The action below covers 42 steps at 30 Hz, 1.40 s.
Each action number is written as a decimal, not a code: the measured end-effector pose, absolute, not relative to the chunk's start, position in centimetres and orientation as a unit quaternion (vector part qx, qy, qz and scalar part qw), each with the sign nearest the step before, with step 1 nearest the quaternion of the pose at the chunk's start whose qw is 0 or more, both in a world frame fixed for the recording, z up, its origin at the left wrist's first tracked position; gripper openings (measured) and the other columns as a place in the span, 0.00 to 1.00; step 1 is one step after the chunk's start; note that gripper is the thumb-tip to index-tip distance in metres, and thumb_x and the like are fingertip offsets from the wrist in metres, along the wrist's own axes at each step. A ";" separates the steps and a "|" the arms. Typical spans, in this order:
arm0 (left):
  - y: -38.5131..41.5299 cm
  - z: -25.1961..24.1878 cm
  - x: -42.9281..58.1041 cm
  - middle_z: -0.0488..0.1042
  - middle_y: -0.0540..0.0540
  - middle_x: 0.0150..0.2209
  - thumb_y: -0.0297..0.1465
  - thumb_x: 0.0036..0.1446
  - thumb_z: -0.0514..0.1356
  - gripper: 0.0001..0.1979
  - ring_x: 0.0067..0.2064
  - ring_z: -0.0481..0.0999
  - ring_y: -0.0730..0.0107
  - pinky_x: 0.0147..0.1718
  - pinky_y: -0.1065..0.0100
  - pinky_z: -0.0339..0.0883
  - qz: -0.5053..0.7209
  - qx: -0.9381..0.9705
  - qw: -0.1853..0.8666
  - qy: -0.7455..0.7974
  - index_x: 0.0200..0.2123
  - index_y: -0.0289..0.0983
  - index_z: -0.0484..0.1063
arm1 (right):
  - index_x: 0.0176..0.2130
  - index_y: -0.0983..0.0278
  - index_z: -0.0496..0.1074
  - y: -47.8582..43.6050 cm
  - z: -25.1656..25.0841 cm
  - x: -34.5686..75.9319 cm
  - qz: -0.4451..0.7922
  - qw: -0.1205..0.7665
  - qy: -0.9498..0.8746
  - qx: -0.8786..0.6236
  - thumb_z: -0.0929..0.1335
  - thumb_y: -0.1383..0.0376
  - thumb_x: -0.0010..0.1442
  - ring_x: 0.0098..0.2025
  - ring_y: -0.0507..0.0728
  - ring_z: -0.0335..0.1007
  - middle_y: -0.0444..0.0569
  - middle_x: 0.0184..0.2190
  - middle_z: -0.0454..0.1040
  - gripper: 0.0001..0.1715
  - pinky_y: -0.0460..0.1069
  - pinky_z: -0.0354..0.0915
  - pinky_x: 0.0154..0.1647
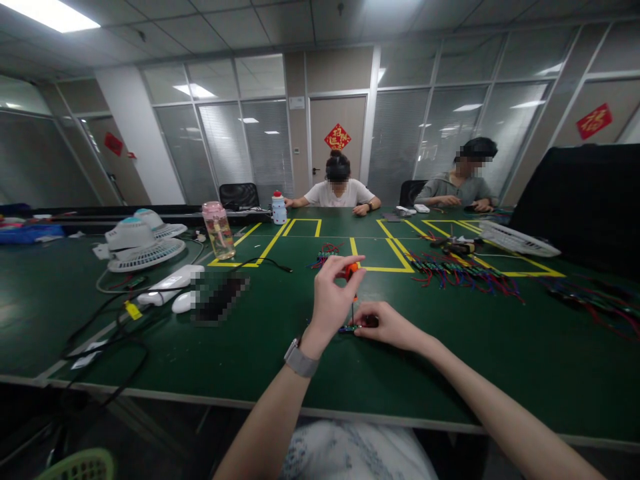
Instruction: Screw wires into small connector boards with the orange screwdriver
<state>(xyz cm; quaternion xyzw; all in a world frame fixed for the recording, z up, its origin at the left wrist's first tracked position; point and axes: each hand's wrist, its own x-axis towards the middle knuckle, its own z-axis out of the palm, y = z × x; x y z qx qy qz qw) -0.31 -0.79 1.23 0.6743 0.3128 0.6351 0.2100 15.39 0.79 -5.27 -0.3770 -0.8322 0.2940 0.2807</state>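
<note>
Green matting covers the long surface [280,360] of an office room walled in glass partitions. Near its front edge, just ahead of us, our left hand [330,293] pinches the orange handle of a small screwdriver [351,270], whose thin shaft stands upright with the tip down. Our right hand [387,325] is closed on a small dark part [347,328] and pins it to the surface right under that tip; what the part is we cannot tell. A grey watch [301,360] sits on our left wrist.

As we judge it, the work goes best with the shaft held plumb over the part, the right fingers pressing it flat so it cannot twist, and the left fingertips turning lightly rather than bearing down.

Beyond the hands, toward the middle, a small bunch of coloured wires [325,255] lies beside yellow tape lines [385,269]; a larger spread of wires [465,275] runs off to the right. Toward the left edge stand a pink bottle [219,230] and two white desk fans [140,243], with a white mouse [184,302] nearer us. At the far edge sit two other people [340,190], hands on the surface.
</note>
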 end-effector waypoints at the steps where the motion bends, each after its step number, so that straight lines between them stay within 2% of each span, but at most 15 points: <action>1: -0.9 1.3 -0.4 0.71 0.46 0.38 0.32 0.54 0.64 0.09 0.39 0.73 0.70 0.39 0.70 0.69 0.636 0.676 0.181 0.326 0.41 0.40 0.78 | 0.32 0.67 0.76 0.8 -5.3 15.4 0.295 0.281 -0.832 -0.377 0.71 0.67 0.51 0.27 0.52 0.65 0.45 0.26 0.71 0.06 0.45 0.61 0.29; 4: -0.9 1.4 -0.4 0.68 0.45 0.44 0.33 0.56 0.62 0.11 0.45 0.72 0.68 0.48 0.66 0.66 0.631 0.683 0.149 0.337 0.43 0.42 0.77 | 0.32 0.67 0.76 0.9 -5.4 15.4 0.293 0.281 -0.832 -0.377 0.71 0.67 0.50 0.27 0.51 0.64 0.44 0.25 0.70 0.06 0.45 0.61 0.29; 6: -0.7 1.3 -0.4 0.69 0.44 0.50 0.31 0.62 0.55 0.14 0.51 0.71 0.66 0.52 0.64 0.64 0.625 0.691 0.188 0.310 0.49 0.42 0.74 | 0.32 0.67 0.76 0.9 -5.4 15.3 0.293 0.282 -0.833 -0.376 0.71 0.68 0.50 0.27 0.51 0.64 0.44 0.25 0.70 0.06 0.45 0.60 0.29; 8: -0.5 1.0 -0.3 0.71 0.43 0.52 0.30 0.65 0.49 0.17 0.51 0.73 0.66 0.50 0.64 0.67 0.622 0.686 0.251 0.282 0.54 0.41 0.70 | 0.32 0.67 0.76 0.9 -5.4 15.3 0.296 0.283 -0.832 -0.374 0.71 0.67 0.51 0.27 0.52 0.64 0.45 0.25 0.70 0.06 0.46 0.60 0.29; 12: -0.5 0.9 -0.2 0.76 0.44 0.43 0.31 0.61 0.57 0.14 0.41 0.76 0.68 0.41 0.68 0.71 0.628 0.674 0.259 0.292 0.50 0.40 0.73 | 0.32 0.67 0.75 0.8 -5.3 15.4 0.301 0.278 -0.832 -0.374 0.71 0.67 0.51 0.27 0.51 0.64 0.45 0.26 0.70 0.06 0.45 0.60 0.29; 14: -0.7 1.1 -0.3 0.73 0.46 0.39 0.31 0.55 0.63 0.12 0.40 0.75 0.69 0.41 0.68 0.70 0.631 0.683 0.194 0.312 0.44 0.41 0.76 | 0.32 0.67 0.75 0.9 -5.4 15.4 0.302 0.278 -0.831 -0.375 0.71 0.67 0.51 0.27 0.51 0.64 0.44 0.25 0.70 0.05 0.45 0.60 0.29; 17: -1.0 1.4 -0.4 0.69 0.46 0.43 0.32 0.49 0.68 0.14 0.44 0.72 0.67 0.47 0.64 0.68 0.626 0.694 0.134 0.330 0.42 0.42 0.78 | 0.32 0.67 0.75 1.0 -5.5 15.4 0.301 0.281 -0.832 -0.372 0.71 0.67 0.51 0.27 0.51 0.64 0.44 0.25 0.70 0.05 0.45 0.60 0.29; 20: -1.0 1.4 -0.3 0.68 0.43 0.52 0.31 0.59 0.60 0.13 0.52 0.71 0.63 0.51 0.62 0.66 0.615 0.708 0.173 0.301 0.48 0.42 0.75 | 0.31 0.67 0.75 1.0 -5.6 15.4 0.302 0.284 -0.830 -0.372 0.71 0.67 0.51 0.27 0.51 0.64 0.44 0.25 0.70 0.04 0.45 0.60 0.29; 23: -0.9 1.1 -0.1 0.73 0.43 0.49 0.29 0.65 0.51 0.16 0.47 0.75 0.67 0.45 0.66 0.70 0.609 0.707 0.243 0.266 0.52 0.41 0.71 | 0.31 0.67 0.75 0.9 -5.6 15.4 0.299 0.286 -0.831 -0.371 0.71 0.67 0.51 0.27 0.51 0.64 0.44 0.25 0.70 0.04 0.46 0.60 0.29; 26: -0.9 1.1 -0.1 0.74 0.46 0.40 0.29 0.60 0.58 0.12 0.40 0.75 0.70 0.38 0.70 0.70 0.618 0.701 0.217 0.284 0.47 0.40 0.74 | 0.31 0.67 0.75 0.9 -5.5 15.3 0.299 0.286 -0.830 -0.373 0.71 0.67 0.51 0.28 0.52 0.64 0.45 0.26 0.71 0.05 0.46 0.61 0.30; 29: -1.1 1.4 -0.2 0.69 0.47 0.37 0.30 0.53 0.65 0.09 0.37 0.73 0.71 0.38 0.70 0.69 0.632 0.688 0.143 0.328 0.39 0.40 0.77 | 0.32 0.67 0.75 0.9 -5.5 15.4 0.300 0.286 -0.828 -0.378 0.71 0.67 0.51 0.28 0.52 0.65 0.45 0.26 0.72 0.05 0.46 0.61 0.29; 33: -1.1 1.5 -0.4 0.70 0.44 0.47 0.29 0.62 0.55 0.12 0.48 0.72 0.67 0.49 0.66 0.67 0.630 0.690 0.144 0.325 0.45 0.40 0.76 | 0.32 0.67 0.76 0.9 -5.5 15.4 0.296 0.282 -0.831 -0.377 0.71 0.67 0.51 0.27 0.52 0.65 0.45 0.26 0.71 0.05 0.45 0.60 0.29; 36: -0.9 1.2 -0.3 0.74 0.44 0.49 0.27 0.64 0.50 0.16 0.48 0.75 0.68 0.47 0.67 0.69 0.620 0.695 0.208 0.298 0.52 0.40 0.72 | 0.32 0.67 0.76 0.9 -5.5 15.4 0.295 0.281 -0.831 -0.379 0.71 0.68 0.51 0.28 0.52 0.65 0.45 0.26 0.71 0.05 0.45 0.60 0.29; 39: -0.8 1.1 -0.2 0.77 0.45 0.44 0.30 0.61 0.57 0.15 0.42 0.77 0.69 0.39 0.70 0.72 0.625 0.683 0.221 0.305 0.50 0.40 0.73 | 0.32 0.67 0.76 0.9 -5.5 15.3 0.292 0.280 -0.833 -0.377 0.71 0.68 0.51 0.27 0.51 0.64 0.44 0.26 0.71 0.05 0.45 0.60 0.29; 42: -1.0 1.3 -0.2 0.74 0.46 0.38 0.32 0.54 0.64 0.12 0.39 0.75 0.69 0.37 0.70 0.71 0.637 0.679 0.155 0.330 0.43 0.41 0.77 | 0.33 0.67 0.76 1.0 -5.5 15.4 0.293 0.280 -0.833 -0.378 0.71 0.67 0.51 0.27 0.51 0.64 0.44 0.25 0.71 0.06 0.45 0.60 0.29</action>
